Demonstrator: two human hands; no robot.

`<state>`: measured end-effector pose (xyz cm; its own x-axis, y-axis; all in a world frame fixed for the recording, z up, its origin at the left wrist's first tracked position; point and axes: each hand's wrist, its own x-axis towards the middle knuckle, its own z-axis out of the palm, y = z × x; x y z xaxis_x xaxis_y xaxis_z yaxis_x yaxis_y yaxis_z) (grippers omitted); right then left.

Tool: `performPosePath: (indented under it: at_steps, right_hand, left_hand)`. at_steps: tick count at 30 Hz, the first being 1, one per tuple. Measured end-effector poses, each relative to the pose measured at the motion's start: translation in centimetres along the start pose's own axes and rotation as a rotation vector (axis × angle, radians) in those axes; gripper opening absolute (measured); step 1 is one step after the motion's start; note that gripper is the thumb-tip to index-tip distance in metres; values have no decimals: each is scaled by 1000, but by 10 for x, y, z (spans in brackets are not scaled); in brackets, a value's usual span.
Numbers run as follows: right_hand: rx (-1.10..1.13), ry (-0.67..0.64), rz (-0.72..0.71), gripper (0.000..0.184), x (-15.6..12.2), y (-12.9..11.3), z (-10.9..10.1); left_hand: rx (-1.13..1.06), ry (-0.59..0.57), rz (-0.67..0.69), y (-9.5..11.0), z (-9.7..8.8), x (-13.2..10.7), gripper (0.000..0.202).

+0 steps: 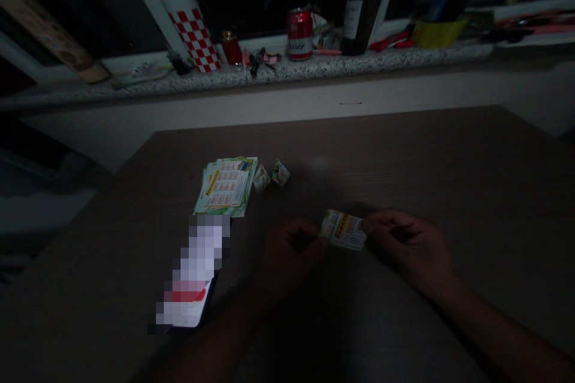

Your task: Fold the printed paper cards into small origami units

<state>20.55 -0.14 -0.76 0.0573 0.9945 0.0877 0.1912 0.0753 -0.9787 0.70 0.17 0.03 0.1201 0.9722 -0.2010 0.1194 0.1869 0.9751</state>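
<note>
Between my two hands is a small printed paper slip, green and white with a yellow band; it looks folded. My left hand pinches its left end between thumb and forefinger. At the opposite end, my right hand grips the edge with thumb and fingertips. Left of them lies a stack of similar printed paper sheets, green-edged with red figures. Two small folded papers, one beside the stack and another a little farther right, rest on the table.
A lit phone, its screen blurred out, lies on the dark wooden table left of my hands. Along the granite windowsill stand a red can, a dark bottle and a red-and-white checkered bottle.
</note>
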Motion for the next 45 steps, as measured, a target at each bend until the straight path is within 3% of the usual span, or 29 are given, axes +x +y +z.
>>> performPosePath:
  at_steps: [3,5,11,18,25,29,40,45]
  right_hand:
    - [-84,-46,-71,15,-2,1,-2]
    - [-152,-114,-135,12,-3,-1,-3]
    - [-256,-200,-270,13,-5,-7,-3]
    - [-265,-76,-273,9,-6,-2,0]
    - [-286,-208,-403,6,-7,-1,0]
    - [-300,-133,-430,5,-7,-3,0]
    - [-235,-162,-461,8,-6,-2,0]
    - [-186,-225,-406,7,-8,-2,-2]
  left_hand:
    - [113,-131,38,-3,-2,1,6]
    - [135,-165,46,-4,-4,2,13]
    - [190,-144,94,4,-3,0,16]
    - [314,-56,205,7,-1,-5,13]
    - [583,-136,435,2,0,-5,13]
    - [582,-140,492,-3,-2,-5,19]
    - [499,-190,442,0,-2,-6,20]
    - [414,-247,328,-1,-1,-6,22]
